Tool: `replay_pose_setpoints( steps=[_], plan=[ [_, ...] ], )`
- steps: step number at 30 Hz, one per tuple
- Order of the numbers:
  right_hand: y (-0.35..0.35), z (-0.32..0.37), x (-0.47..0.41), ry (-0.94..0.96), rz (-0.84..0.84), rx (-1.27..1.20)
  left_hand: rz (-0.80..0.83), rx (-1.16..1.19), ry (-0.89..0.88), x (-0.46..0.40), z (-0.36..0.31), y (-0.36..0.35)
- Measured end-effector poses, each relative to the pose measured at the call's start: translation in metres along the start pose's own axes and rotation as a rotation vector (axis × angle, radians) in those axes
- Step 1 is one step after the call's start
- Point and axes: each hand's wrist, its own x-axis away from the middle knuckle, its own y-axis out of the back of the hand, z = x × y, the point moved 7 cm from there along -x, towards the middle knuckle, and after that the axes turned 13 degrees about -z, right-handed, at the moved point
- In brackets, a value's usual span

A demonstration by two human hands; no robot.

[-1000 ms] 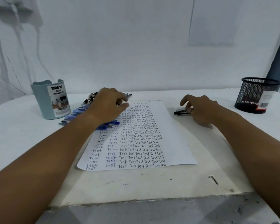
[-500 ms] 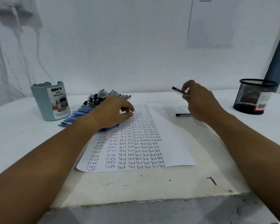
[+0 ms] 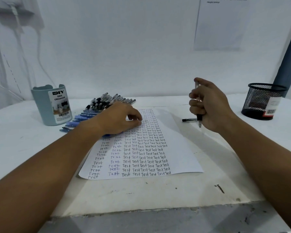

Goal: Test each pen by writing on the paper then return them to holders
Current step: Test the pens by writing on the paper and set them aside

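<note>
The right hand (image 3: 210,105) is curled in a fist around a thin black and clear pen (image 3: 199,117). The pen stands almost straight up, tip down, above the white surface (image 3: 158,190), just beside the right edge of the paper. The left hand (image 3: 119,118) rests with bent fingers on the top left part of the big white sheet of paper (image 3: 178,148); it holds nothing that can be seen. The paper is full of rows of the word "Test". Another black pen (image 3: 189,120) lies flat on the surface next to the right hand. A pile of blue and black pens (image 3: 97,106) lies behind the left hand. A light blue plastic pen cup (image 3: 51,105) stands on the left. A black wire mesh pen cup (image 3: 264,101) stands far on the right.
</note>
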Motion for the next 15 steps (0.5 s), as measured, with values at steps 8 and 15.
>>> replay_pose_setpoints(
  steps=[8, 15],
  plan=[
    [-0.015, -0.006, 0.031, 0.133, 0.188, 0.445, 0.097, 0.050, 0.024, 0.003, 0.001, -0.004],
    [-0.007, -0.031, 0.068, 0.001, 0.342, 0.376, 0.143, 0.059, -0.002, 0.001, -0.001, -0.010]
  ],
)
